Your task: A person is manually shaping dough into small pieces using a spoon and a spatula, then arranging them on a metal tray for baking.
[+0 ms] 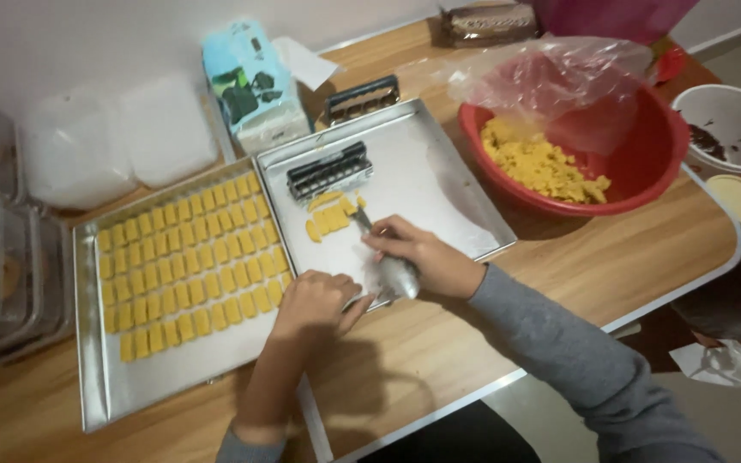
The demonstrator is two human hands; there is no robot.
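Note:
My right hand [426, 257] grips a metal spoon [392, 273] by its middle. The handle tip points at a few yellow dough pieces [329, 219] on the smaller steel tray [439, 180]. A ridged metal dough cutter [329, 170] lies just behind those pieces. My left hand [315, 302] rests with curled fingers on the near edge of that tray, beside the spoon's bowl, and holds nothing I can see. To the left, a larger steel tray [96, 377] carries several rows of yellow dough pieces [186, 261].
A red bowl [645, 167] of yellow dough with a plastic bag over it stands at the right. A white bowl [731, 124] sits beyond it. A tissue box [250, 81], a second cutter [362, 99] and stacked plastic containers [2, 257] line the back and left.

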